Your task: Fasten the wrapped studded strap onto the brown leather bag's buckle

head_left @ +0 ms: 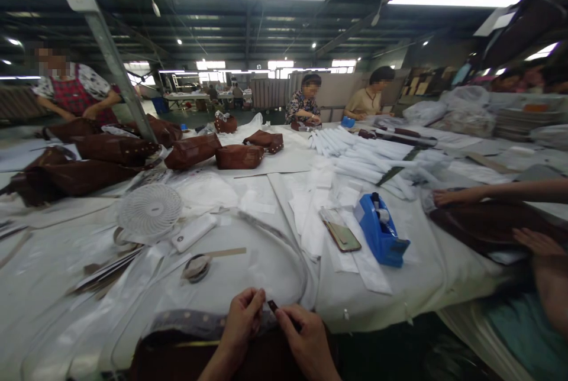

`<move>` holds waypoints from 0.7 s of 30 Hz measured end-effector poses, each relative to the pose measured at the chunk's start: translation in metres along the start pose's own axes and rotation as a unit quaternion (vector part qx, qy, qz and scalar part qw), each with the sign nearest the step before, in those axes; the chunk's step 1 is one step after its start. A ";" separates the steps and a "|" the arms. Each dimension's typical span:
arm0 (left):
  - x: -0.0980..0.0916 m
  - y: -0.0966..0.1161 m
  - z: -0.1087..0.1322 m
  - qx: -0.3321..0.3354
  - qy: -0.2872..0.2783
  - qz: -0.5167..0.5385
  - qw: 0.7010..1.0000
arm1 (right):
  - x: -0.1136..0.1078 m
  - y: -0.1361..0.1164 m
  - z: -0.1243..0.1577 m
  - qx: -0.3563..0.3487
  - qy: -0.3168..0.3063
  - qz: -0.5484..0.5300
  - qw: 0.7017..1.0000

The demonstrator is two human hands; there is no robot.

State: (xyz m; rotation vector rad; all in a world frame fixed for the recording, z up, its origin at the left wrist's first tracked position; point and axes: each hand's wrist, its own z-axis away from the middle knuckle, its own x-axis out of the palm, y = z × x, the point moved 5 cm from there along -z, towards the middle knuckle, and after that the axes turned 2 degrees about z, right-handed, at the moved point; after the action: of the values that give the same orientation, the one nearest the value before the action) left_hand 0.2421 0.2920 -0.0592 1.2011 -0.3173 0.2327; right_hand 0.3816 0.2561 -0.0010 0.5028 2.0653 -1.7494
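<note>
At the table's near edge, a brown leather bag lies below my hands, its dotted grey lining showing along the top. My right hand is closed, pinching a small dark strip that juts out past the thumb, perhaps a pull tab. Close beside it, my left hand has thumb and fingers pressed together. Whatever lies between those left fingertips is too small to make out. Both hands are over the bag's upper edge, a little apart from each other.
A white fan, a white device and a tape roll lie to the left. Toward the right are a phone and a blue tape dispenser. Brown bags stand farther back. A co-worker's hands press another bag at right.
</note>
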 end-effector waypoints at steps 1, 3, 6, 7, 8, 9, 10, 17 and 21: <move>0.000 0.000 0.000 0.003 -0.003 -0.009 1.000 | 0.000 0.000 0.000 0.001 0.002 0.003 1.000; 0.000 -0.001 0.002 0.011 -0.011 -0.030 0.999 | 0.000 0.002 0.001 0.006 0.010 0.003 1.000; 0.002 0.003 0.005 0.030 -0.021 -0.065 0.997 | 0.000 0.002 0.000 0.013 0.023 -0.005 1.000; 0.004 0.005 0.006 0.038 -0.024 -0.076 0.996 | 0.000 0.001 -0.001 0.013 0.023 -0.005 1.000; 0.006 0.008 0.008 0.047 -0.027 -0.086 0.995 | 0.000 0.001 -0.002 0.013 0.023 -0.004 1.000; 0.008 0.010 0.009 0.055 -0.031 -0.094 0.994 | 0.000 0.001 -0.003 0.012 0.020 -0.002 1.000; 0.010 0.013 0.010 0.064 -0.038 -0.102 0.992 | 0.000 0.001 -0.003 0.009 0.015 0.000 1.000; 0.017 0.026 0.010 0.102 -0.064 -0.203 0.972 | -0.023 0.032 0.016 -0.016 0.062 0.017 0.998; 0.028 0.034 0.014 0.096 -0.069 -0.265 0.957 | -0.025 0.053 0.030 0.007 0.063 0.018 0.998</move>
State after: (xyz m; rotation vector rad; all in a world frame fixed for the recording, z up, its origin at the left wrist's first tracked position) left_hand 0.2554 0.2912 -0.0149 1.4535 -0.0836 -0.2942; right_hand 0.4315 0.2341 -0.0375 0.6651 2.1159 -1.7525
